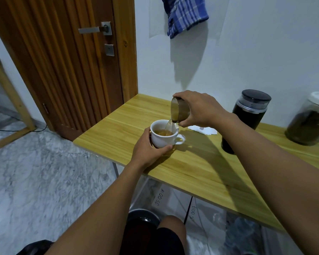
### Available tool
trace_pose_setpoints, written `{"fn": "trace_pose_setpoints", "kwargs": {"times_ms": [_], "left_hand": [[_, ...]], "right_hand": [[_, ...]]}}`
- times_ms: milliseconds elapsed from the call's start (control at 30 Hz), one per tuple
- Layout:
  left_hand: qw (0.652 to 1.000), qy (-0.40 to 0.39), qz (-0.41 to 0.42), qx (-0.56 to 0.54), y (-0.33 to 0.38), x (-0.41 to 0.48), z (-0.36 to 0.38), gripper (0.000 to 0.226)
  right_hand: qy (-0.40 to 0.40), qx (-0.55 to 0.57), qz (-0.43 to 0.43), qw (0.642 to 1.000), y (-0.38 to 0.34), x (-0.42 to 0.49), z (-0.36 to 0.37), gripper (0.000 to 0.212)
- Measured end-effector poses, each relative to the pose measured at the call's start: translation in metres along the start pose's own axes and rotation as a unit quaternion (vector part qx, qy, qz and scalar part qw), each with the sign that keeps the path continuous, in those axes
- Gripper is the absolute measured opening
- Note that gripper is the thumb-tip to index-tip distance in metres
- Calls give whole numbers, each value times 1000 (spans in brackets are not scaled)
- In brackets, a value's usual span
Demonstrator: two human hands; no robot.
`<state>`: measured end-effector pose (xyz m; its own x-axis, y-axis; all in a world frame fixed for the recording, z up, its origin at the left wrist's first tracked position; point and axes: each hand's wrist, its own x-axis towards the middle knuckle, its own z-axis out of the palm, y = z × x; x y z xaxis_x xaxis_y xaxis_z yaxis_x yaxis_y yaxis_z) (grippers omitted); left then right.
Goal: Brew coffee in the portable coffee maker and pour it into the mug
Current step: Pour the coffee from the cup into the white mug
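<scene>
A wooden door [63, 61] stands at the left. On the wooden tabletop [191, 168], the left hand [147, 151] curls around a white mug [164, 137] part-filled with brown coffee. Just above it, the right hand [197, 109] grips a small tinted cup [179, 112], tipped so a thin stream falls into the mug. Farther right stand the black coffee maker [247, 118] and a clear jar [309, 122].
</scene>
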<state>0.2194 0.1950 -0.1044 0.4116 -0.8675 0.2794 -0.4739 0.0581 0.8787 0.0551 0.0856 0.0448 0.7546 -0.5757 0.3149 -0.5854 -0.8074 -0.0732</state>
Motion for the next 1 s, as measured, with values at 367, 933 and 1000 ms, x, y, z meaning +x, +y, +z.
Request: {"fn": "trace_pose_setpoints", "kwargs": {"times_ms": [367, 933, 1000], "left_hand": [[1000, -7, 3, -7, 0, -1, -1, 89], [1000, -4, 4, -19, 2, -2, 0, 86], [1000, -5, 5, -18, 2, -3, -1, 88]], "right_hand": [[-9, -50, -41, 998, -5, 5, -3, 84], [-6, -128, -101, 987, -15, 8, 2, 79], [-6, -129, -103, 986, -15, 7, 5, 79]]}}
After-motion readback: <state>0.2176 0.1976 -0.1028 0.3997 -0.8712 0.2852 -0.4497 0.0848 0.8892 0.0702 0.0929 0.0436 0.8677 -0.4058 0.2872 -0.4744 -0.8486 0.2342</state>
